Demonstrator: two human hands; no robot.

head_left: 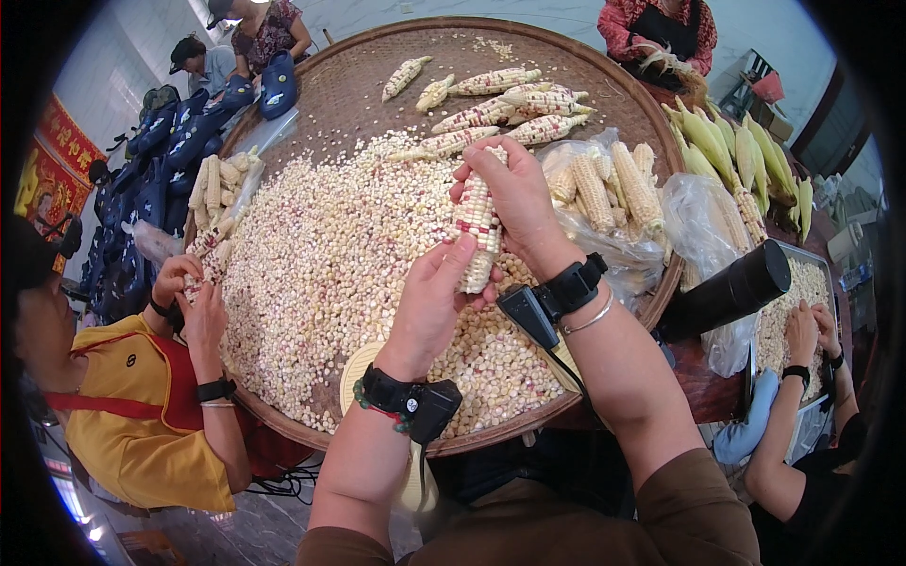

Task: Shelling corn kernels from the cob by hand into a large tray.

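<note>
Between my two hands is an ear of corn (pixel 477 219), white with red kernels, tilted slightly over the large woven tray (pixel 373 66). My left hand (pixel 432 288) closes round its lower end, thumb pressed on the kernels. Higher up, my right hand (pixel 517 193) grips the ear near its upper end. Loose white and reddish kernels (pixel 311 255) spread thickly over the tray beneath. Several more ears (pixel 491 111) with kernels on lie beyond my hands. To their right, bare cobs (pixel 593 193) fill a clear plastic bag. A black device is strapped on each of my wrists.
At left, a person in yellow (pixel 142 406) handles corn over the tray's edge. Husked green ears (pixel 746 156) are piled at right, near a black cylinder (pixel 727 292). Another worker's hands (pixel 812 325) rest over a metal tray of kernels. Cobs in plastic (pixel 222 184) lie at the left rim.
</note>
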